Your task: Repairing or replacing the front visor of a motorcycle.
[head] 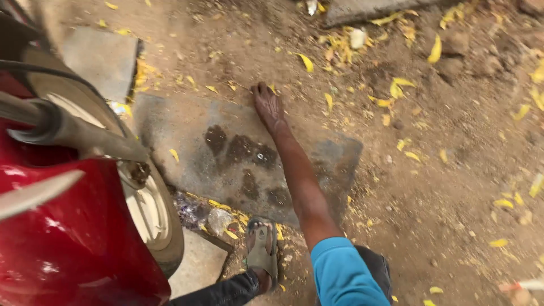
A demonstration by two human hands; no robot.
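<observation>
Only one hand (268, 106) showed, on an arm in a blue sleeve (345, 275), and I couldn't tell which hand it was. It reached down to the far edge of the slab (187, 147), fingers loosely curled on the dirt (442, 192) there, holding nothing I could see. That slab had four dark stains (243, 150). One sandal (262, 249) sat by its near edge, one wheel (148, 207) at its left edge.
</observation>
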